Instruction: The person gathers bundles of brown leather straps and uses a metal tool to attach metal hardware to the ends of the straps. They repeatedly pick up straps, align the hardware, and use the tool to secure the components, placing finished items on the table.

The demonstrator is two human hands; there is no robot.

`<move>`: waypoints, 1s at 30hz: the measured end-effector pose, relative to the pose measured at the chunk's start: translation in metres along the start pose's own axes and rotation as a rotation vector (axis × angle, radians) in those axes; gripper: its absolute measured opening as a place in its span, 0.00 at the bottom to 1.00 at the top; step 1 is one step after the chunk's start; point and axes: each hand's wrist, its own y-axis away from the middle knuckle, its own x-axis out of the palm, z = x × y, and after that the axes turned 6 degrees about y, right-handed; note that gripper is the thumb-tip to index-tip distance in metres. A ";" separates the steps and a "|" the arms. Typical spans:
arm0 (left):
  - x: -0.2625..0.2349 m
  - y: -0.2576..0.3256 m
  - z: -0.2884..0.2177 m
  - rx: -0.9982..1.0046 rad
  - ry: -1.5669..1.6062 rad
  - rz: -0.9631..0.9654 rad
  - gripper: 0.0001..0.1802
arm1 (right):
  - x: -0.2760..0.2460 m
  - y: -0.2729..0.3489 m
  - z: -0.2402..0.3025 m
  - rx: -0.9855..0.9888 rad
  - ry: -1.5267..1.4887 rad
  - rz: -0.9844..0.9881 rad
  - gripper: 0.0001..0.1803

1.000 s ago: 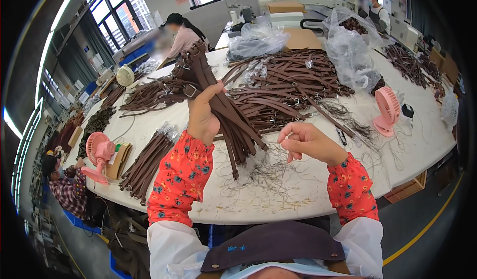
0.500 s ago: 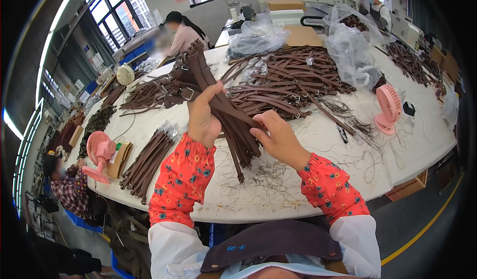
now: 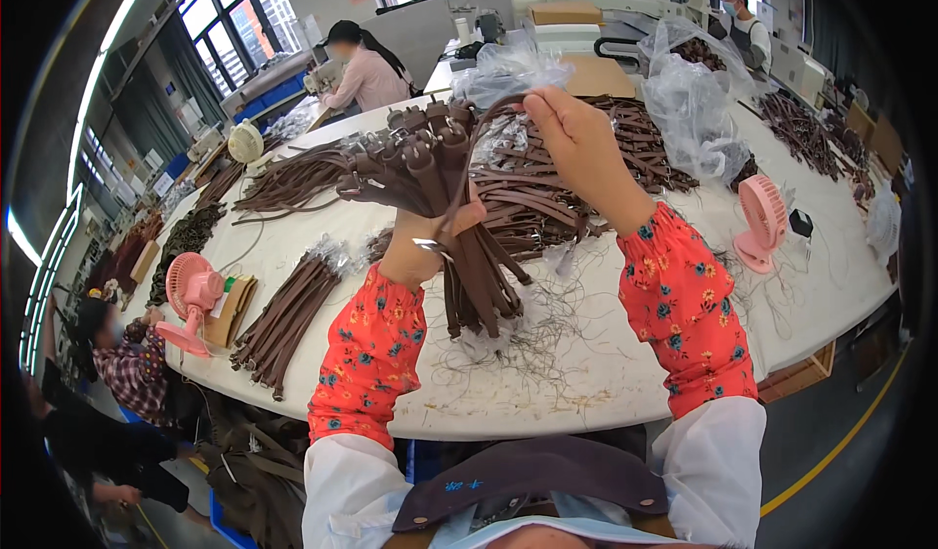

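Note:
My left hand (image 3: 422, 246) grips a thick bundle of dark brown leather straps (image 3: 459, 197) upright above the white table (image 3: 606, 373); their buckle ends fan out at the top. My right hand (image 3: 576, 139) is raised beside the bundle and pinches the top end of a single brown strap (image 3: 489, 148), which curves down to the left hand. Both forearms wear red flowered sleeve covers. Loose thread scraps (image 3: 528, 344) lie on the table under the bundle.
More brown straps lie in a big pile (image 3: 586, 173) behind my hands and in a bundle (image 3: 288, 319) at the left. Pink desk fans (image 3: 762, 219) (image 3: 191, 295) stand right and left. Clear plastic bags (image 3: 689, 95) sit behind. Other people work at the far tables and lower left.
My right hand went from the table to the bundle, then rose high with one strap pinched. The left hand lifted the bundle closer to me.

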 end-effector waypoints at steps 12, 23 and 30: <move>-0.032 0.011 -0.032 0.139 0.475 -0.153 0.22 | -0.143 0.064 -0.096 0.398 0.251 0.249 0.18; -0.020 -0.006 -0.070 0.261 0.413 -0.282 0.19 | -0.091 0.197 -0.176 0.365 0.579 0.512 0.21; 0.016 -0.004 -0.047 0.180 0.384 -0.292 0.08 | 0.005 0.130 -0.008 0.183 -0.281 0.621 0.62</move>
